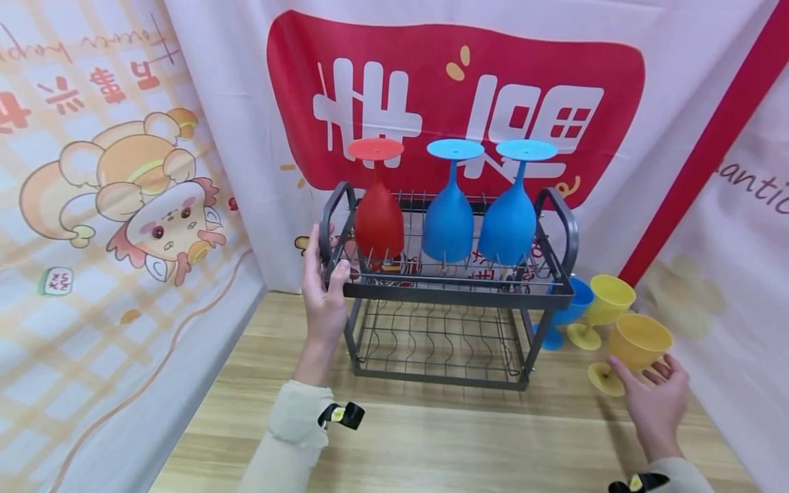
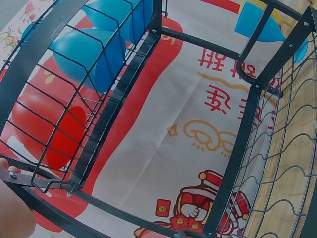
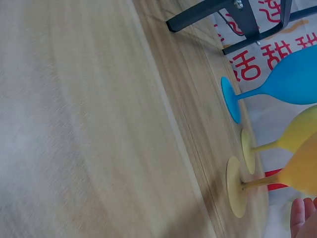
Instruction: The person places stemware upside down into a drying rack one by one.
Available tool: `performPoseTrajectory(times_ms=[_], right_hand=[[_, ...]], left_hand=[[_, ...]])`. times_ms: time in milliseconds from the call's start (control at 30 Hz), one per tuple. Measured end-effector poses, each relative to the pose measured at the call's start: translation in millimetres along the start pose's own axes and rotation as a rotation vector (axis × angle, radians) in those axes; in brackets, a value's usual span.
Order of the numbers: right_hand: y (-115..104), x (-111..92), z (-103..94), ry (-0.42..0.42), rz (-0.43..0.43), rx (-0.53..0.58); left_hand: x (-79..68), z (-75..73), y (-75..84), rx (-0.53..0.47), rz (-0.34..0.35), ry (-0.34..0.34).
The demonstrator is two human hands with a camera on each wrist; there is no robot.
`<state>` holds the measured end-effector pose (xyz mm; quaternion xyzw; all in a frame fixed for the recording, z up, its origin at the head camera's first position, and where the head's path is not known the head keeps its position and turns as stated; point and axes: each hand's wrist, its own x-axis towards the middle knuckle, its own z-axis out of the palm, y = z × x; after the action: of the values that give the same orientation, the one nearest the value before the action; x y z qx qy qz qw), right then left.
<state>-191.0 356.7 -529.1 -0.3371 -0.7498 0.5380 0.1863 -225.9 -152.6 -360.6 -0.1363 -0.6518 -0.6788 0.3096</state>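
My left hand (image 1: 327,301) grips the left end of a dark two-tier metal rack (image 1: 456,293), fingers behind the side handle and thumb over the front corner. On the upper tier a red goblet (image 1: 379,222) and two blue goblets, one central (image 1: 448,226) and one to its right (image 1: 508,229), stand upside down. My right hand (image 1: 659,397) is at an orange-yellow goblet (image 1: 641,342), its thumb overlapping the lower bowl in the head view. In the right wrist view, fingertips (image 3: 298,213) show beside the bowl. The goblet's foot rests on the table.
Right of the rack, a yellow goblet (image 1: 610,301) and another blue goblet (image 1: 573,301) stand upright on the wooden table (image 1: 431,438). The lower tier has wavy wires (image 1: 437,342). Printed cloth (image 1: 234,89) hangs behind and at both sides.
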Motion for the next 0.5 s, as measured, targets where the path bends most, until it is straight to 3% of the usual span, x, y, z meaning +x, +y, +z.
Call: performPoseTrajectory(times_ms=[267,500], right_hand=[[-8,14,10.0,-0.060,0.082,0.030],[-11,17,12.5,-0.071,0.097,0.079]], left_hand=[[-0.5,-0.4,0.3,0.011,0.004,0.003],[0.5,0.0,0.1,0.007,0.003,0.000]])
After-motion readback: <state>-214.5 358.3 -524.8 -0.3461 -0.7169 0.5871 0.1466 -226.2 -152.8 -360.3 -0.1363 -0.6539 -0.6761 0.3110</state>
